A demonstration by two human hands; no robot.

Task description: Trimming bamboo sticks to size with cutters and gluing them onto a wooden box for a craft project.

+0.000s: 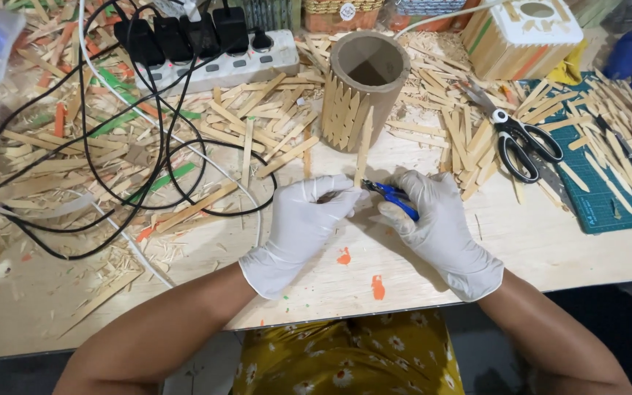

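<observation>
Both my hands wear white gloves and meet at the middle of the wooden table (550,249). My left hand (303,223) pinches the lower end of a flat wooden craft stick (363,150) that points up toward a cardboard tube. My right hand (439,227) grips small blue-handled cutters (393,196), whose jaws sit at the stick's lower end. The cardboard tube (366,73) stands upright just beyond, with several sticks glued side by side on its front.
Loose craft sticks (257,124) and shavings litter the table. Black scissors (521,139) lie to the right beside a green cutting mat (608,197). A white power strip (221,69) with black plugs and trailing cables (96,183) sits at the back left. A small stick-built house (524,36) stands at the back right.
</observation>
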